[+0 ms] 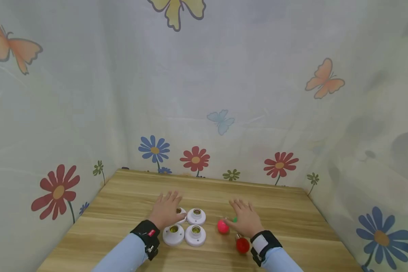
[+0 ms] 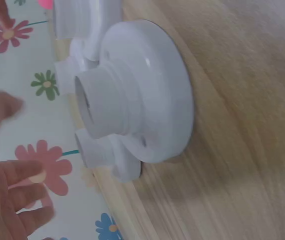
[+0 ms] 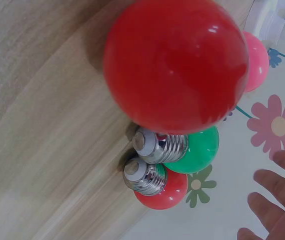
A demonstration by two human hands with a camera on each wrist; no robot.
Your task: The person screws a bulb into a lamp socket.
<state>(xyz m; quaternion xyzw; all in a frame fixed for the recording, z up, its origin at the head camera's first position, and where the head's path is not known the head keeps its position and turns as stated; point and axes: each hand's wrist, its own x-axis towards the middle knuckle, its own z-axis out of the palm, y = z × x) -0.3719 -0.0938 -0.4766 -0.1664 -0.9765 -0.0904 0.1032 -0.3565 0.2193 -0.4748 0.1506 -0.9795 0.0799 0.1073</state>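
Note:
Several white round lamp holders (image 1: 195, 236) stand in a cluster on the table, sockets upward. My left hand (image 1: 167, 210) hovers over the left part of the cluster, fingers spread, partly covering the far-left holder. Large in the left wrist view is one lamp holder (image 2: 162, 95). My right hand (image 1: 248, 222), also spread and holding nothing, is above colored light bulbs. Nearest lies a red bulb (image 1: 243, 246); a pink bulb (image 1: 223, 226) sits left of the thumb. A green bulb (image 3: 197, 150) and another red bulb (image 3: 165, 194) show their metal screw bases in the right wrist view.
The wooden table (image 1: 129, 196) ends at a pale curtain (image 1: 204, 75) printed with flowers and butterflies, which hangs behind it and along both sides. The lamp holders are left of the bulbs, with a strip of table between the groups.

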